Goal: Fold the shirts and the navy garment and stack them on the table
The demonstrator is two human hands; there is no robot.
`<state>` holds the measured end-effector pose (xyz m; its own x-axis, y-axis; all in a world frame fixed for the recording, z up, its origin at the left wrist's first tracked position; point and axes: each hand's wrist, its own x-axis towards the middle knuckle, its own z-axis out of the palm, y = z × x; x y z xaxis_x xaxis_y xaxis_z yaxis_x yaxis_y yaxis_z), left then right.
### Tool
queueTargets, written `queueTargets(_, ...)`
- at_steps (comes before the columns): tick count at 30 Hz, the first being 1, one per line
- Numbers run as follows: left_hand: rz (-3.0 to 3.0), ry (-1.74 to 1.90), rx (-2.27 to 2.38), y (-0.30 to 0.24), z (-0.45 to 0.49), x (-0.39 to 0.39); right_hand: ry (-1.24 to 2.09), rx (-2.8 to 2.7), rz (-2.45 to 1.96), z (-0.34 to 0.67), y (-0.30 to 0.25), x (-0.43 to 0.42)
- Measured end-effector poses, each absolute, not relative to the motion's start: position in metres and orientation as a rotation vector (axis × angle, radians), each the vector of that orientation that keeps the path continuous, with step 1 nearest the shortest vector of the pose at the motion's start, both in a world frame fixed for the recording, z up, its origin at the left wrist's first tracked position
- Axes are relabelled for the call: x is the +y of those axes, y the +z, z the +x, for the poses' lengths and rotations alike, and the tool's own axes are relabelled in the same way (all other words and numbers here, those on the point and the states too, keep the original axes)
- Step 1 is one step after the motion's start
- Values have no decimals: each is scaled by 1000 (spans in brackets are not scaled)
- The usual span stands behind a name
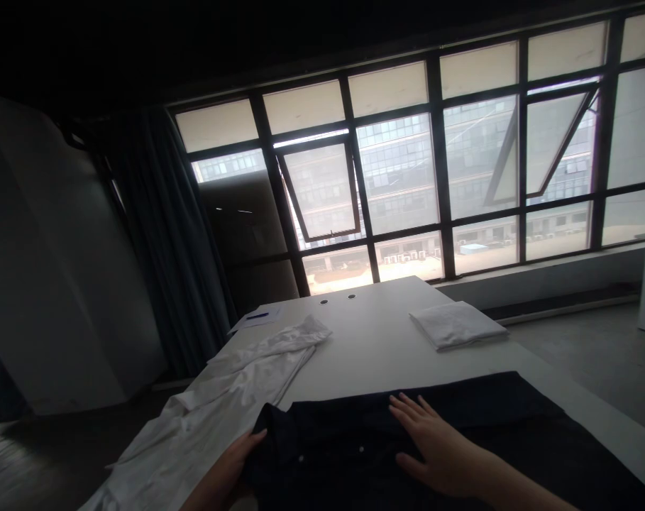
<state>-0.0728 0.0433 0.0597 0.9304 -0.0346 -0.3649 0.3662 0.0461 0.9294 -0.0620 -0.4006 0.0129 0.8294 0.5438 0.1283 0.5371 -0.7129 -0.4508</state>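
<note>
A dark shirt [348,433] with small pale buttons lies spread across the near part of the white table [362,341]. At its left end, by what looks like the collar, my left hand [227,468] is closed on the cloth's edge; some of its fingers are hidden under the fabric. My right hand [433,443] rests palm down on the middle of the shirt, fingers stretched out and thumb apart. The near edge of the shirt runs out of the picture.
Crumpled white cloth [216,408] covers the table's left side. On the right lies a folded white garment [458,325]. A pen [257,316] sits on paper [266,321] at the far left corner. Beyond stand a dark curtain [162,248] and windows, two panes tilted out.
</note>
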Motion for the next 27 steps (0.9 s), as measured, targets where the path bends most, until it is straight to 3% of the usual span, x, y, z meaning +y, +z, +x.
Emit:
queueTargets(4, 1267, -323, 265, 53, -70, 49, 153, -948, -2422, -61, 23, -347)
queueTargets(9, 998, -213, 330, 57, -57, 27, 196, -932, -2364, -61, 9, -337)
queueTargets(18, 1188, -337, -42, 114, -45, -123, 13, -361, -1764, -49, 3, -387)
queueTargets(23, 1507, -396, -71, 67, -37, -222, 63, 54, -1407, -38, -5, -433)
queueTargets(27, 1691, -499, -169, 27, -50, -259, 39, 144, -1639, -33, -21, -461)
